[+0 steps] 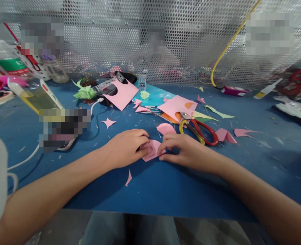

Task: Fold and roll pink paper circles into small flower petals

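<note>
bare forearms [71, 182], blue-grey trousers [104, 228]

On the worktable [150, 195], the paper piece [152, 149] lies between the left hand [127, 148] and the right hand [184, 149]. The folded paper round [166, 129] lies behind the paper piece. The scissors [196, 128] lie behind the right hand, blade end at the right cut sheet [173, 107]. The left cut sheet [122, 94] lies farther back, behind the left hand. A paper scrap [129, 177] lies before the left hand. The plastic bottle [13, 64] stands at far left. The perforated panel [130, 37] stands behind all items.
</note>
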Demonstrator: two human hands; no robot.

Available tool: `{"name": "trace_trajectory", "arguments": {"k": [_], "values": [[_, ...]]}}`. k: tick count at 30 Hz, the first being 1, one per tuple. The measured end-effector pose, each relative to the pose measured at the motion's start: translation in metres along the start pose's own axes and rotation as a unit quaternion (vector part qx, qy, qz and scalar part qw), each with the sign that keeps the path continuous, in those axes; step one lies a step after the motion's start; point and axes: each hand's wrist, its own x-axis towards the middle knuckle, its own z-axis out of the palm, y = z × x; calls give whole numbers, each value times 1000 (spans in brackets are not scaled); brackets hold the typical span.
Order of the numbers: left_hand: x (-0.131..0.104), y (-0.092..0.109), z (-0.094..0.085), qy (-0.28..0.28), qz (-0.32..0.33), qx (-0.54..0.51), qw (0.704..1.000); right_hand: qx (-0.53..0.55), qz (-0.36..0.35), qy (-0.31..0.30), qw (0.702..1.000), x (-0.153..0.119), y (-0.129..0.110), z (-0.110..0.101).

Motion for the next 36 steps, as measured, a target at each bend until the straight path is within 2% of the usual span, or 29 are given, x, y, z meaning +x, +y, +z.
{"name": "trace_trajectory", "arguments": {"k": [6,9,12,15,18,20,22,26,29,34,36], "values": [[-4,4,-6,49,-28,-104,993,-20,-74,-4,997,-6,-1,-10],[-4,6,-11,14,-42,-212,976,3,-93,-7,996,-8,-6,-11],[-4,8,-11,-18,-75,-320,944,21,-88,61,994,-8,-12,-9],[-1,9,-9,26,-120,-407,905,40,-35,150,987,-7,-15,-3],[1,11,-9,73,-150,-472,865,104,51,206,972,-3,-14,5],[1,12,-10,93,-156,-487,855,126,93,230,960,-1,-13,9],[1,14,-11,111,-153,-477,858,113,106,235,960,1,-12,11],[-1,16,-11,161,-135,-403,891,50,81,223,970,2,-17,10],[-2,18,-11,195,-130,-357,904,-5,51,260,964,0,-22,10],[0,19,-6,275,-166,-401,858,-116,-2,328,938,-3,-26,13],[0,19,-4,302,-160,-394,853,-172,-18,332,927,-4,-27,15]]}}
